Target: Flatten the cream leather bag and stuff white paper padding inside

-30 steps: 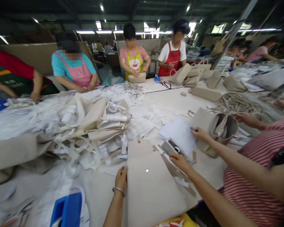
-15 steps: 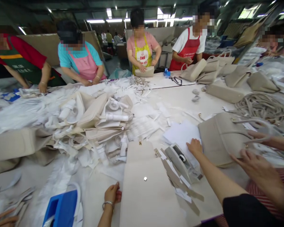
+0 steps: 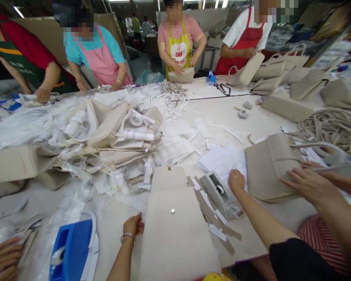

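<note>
Left hand [image 3: 132, 225], fingers curled, grips the left edge of the beige flat panel [image 3: 175, 230] lying at the worktop's [image 3: 222, 113] near edge. Right hand [image 3: 236, 181], loosely closed, rests on white paper [image 3: 222, 160] beside the grey tape dispenser [image 3: 218, 191]; it grasps nothing visible. Scraps crowd the panel's far edge.

A pale worktable [image 3: 222, 113] carries beige bags [image 3: 280, 107], paper scraps [image 3: 175, 150] and cord [image 3: 330, 127].

The flat beige panel [image 3: 175, 234] looks like matt, smooth faux leather, with a small shiny metal stud [image 3: 172, 211]. The tape dispenser [image 3: 219, 195] is grey plastic; another dispenser [image 3: 71, 249] is glossy blue plastic. Sheets [image 3: 222, 162] are white paper.
</note>
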The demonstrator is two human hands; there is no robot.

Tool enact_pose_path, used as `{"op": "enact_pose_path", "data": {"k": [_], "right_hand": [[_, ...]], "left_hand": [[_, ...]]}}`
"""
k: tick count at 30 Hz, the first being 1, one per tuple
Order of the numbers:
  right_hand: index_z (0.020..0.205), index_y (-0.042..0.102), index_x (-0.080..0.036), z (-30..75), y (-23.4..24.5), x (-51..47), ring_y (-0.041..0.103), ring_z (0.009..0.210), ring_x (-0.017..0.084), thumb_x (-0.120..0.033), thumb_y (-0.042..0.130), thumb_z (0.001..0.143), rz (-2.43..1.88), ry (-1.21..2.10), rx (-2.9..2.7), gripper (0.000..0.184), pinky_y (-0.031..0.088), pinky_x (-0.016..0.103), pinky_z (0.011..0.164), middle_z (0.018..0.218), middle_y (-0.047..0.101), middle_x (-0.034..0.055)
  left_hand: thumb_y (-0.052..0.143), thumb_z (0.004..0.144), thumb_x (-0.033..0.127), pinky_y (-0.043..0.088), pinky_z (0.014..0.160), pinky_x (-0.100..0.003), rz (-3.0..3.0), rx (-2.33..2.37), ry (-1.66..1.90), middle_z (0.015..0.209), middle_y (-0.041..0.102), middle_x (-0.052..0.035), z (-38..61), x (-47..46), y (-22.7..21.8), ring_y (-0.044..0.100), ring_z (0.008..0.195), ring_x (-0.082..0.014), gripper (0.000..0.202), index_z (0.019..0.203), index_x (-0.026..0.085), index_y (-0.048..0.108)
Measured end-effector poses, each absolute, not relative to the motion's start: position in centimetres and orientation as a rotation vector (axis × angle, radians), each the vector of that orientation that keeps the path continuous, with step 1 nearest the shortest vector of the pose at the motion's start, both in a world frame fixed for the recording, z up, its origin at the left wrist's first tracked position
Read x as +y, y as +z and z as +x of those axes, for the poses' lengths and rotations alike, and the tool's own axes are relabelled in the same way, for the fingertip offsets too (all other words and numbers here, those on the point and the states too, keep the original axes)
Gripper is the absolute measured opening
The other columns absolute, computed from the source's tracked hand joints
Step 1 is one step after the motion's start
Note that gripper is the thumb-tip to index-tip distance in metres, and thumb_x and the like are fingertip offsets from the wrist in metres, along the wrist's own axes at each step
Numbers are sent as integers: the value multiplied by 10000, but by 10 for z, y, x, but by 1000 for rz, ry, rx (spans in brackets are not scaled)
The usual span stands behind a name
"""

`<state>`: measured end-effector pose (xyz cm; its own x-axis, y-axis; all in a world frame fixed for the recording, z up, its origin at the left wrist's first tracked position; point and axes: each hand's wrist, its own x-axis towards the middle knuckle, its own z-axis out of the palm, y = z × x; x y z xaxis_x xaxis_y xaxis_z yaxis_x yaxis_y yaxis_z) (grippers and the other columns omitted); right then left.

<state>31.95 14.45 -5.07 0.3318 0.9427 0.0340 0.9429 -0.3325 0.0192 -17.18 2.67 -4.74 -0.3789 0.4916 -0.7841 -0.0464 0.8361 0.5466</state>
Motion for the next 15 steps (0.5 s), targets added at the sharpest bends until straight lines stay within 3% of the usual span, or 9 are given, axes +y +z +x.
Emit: {"op": "enact_pose_path", "data": {"k": [8, 15], "right_hand": [[885, 590, -141, 316, -7, 140, 565, 808, 136, -295, 499, 877, -2612, 1, -1815, 180, 468, 288, 723, 908, 587, 57], [928, 581, -117, 304, 85, 169, 574, 755, 131, -339, 440, 901, -2507, -158, -1602, 264, 478, 316, 713, 860, 602, 50]], "left_hand": [[518, 768, 359, 342, 356, -191, 320, 1857, 664, 406, 488, 36, -176, 20, -56, 440, 323, -93, 242, 624, 178, 445], [498, 770, 364, 365, 366, -204, 359, 1781, 675, 406, 509, 19, -183, 17, -59, 464, 327, -106, 251, 623, 173, 430]]}}
